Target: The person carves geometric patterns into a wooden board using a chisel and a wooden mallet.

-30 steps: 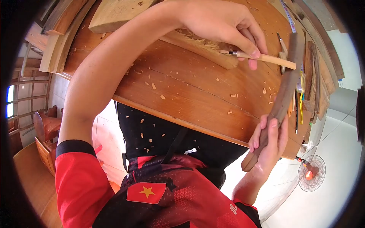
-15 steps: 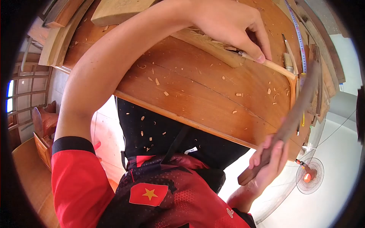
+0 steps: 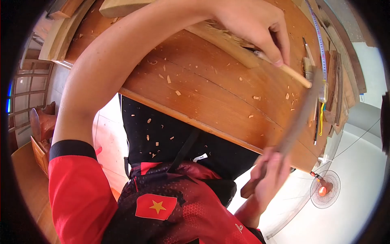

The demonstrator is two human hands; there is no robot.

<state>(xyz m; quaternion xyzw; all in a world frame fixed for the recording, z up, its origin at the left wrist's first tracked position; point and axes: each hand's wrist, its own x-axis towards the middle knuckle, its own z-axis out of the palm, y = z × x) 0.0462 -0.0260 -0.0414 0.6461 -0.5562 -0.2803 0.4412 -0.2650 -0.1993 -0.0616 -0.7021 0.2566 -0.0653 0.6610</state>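
Observation:
My left hand (image 3: 248,22) reaches across the wooden table (image 3: 203,97) and grips a chisel (image 3: 294,74) with a pale wooden handle. Its blade end rests against a light wood workpiece (image 3: 227,42) with rough cut fibres. My right hand (image 3: 270,175), off the table's near edge, is closed around the lower end of a long dark wooden stick (image 3: 298,118). The stick is motion-blurred, and its upper end sits at the butt of the chisel handle.
Wood chips are scattered over the table and my dark apron (image 3: 162,134). A tape measure (image 3: 319,36), hand tools (image 3: 308,61) and wooden strips lie along the right edge. A floor fan (image 3: 325,184) stands at lower right. Wooden furniture is at the left.
The stick swung away from the chisel and has come back to the end of its handle. My right hand has dropped lower and leftward. My left hand keeps hold of the chisel.

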